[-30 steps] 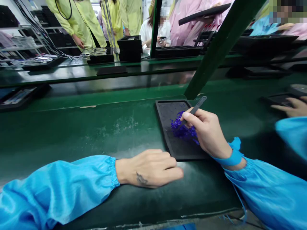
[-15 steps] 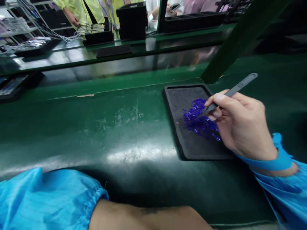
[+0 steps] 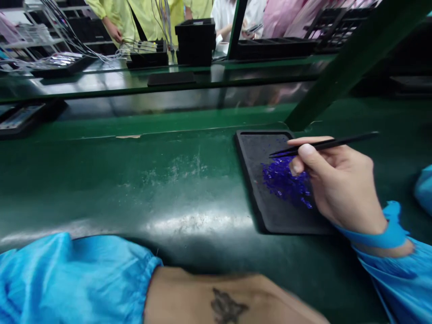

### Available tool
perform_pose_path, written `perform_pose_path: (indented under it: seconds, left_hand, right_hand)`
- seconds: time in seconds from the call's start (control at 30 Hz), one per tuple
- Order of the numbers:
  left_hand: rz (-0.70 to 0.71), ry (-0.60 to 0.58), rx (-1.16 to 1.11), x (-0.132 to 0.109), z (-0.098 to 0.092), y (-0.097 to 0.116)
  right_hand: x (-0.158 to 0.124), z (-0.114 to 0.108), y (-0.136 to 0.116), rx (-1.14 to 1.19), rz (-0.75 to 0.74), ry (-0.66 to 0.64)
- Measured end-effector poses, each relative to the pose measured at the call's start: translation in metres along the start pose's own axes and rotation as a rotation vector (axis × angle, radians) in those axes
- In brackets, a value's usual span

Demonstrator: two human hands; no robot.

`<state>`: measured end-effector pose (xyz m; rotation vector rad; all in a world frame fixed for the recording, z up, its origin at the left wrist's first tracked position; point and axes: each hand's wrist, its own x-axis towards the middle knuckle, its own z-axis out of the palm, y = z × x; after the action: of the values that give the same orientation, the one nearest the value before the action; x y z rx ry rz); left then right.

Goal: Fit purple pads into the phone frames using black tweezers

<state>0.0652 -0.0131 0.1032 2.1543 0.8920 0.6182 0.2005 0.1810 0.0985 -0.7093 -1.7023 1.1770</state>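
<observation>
Pinched between the thumb and fingers of my right hand (image 3: 340, 180) is a pair of black tweezers (image 3: 354, 138). Their points, slightly apart, hover over the far side of a pile of small, shiny blue-purple pieces (image 3: 285, 182). I cannot make out anything between the tips. The pile lies in a shallow dark grey tray (image 3: 290, 220) on the green bench, and my hand covers the tray's right side. At the bottom edge, the back of my left hand (image 3: 232, 301) shows a dark tattoo; its fingers are out of frame.
A slanted green post (image 3: 324, 90) rises behind the tray. A dark tray with flat items (image 3: 27, 119) sits at far left. On the raised shelf beyond stand black boxes (image 3: 195, 42) and cables. Several people in coloured coats are behind it. A blue sleeve (image 3: 424, 189) shows at the right edge.
The tweezers have turned flatter, and their tips have lifted from within the pile to its far side. My view has shifted slightly; more of the left hand's tattoo shows.
</observation>
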Motion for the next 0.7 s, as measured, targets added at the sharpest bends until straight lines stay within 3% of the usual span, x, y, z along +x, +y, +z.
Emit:
perform_pose_path:
  seconds: [0.17,0.33,0.47,0.57,0.7]
  left_hand:
    - [-0.156,0.197,0.51,0.01,0.019,-0.034]
    - [-0.156,0.207,0.612,0.021,0.018,-0.056]
    - [-0.152,0.224,0.58,0.028,0.017,-0.059]
    - [-0.125,0.228,0.591,0.032,0.022,-0.066]
    - [-0.056,0.229,0.587,0.034,0.028,-0.078]
  right_hand:
    - [0.01,-0.004,-0.008,0.142,-0.054,0.145]
    - [-0.002,0.0,-0.018,0.113,-0.179,0.214]
    - [-0.037,0.008,-0.024,-0.17,-0.299,0.054]
    - [-0.062,0.016,-0.024,-0.338,-0.591,-0.147]
    - [-0.073,0.024,-0.018,-0.349,-0.999,-0.363]
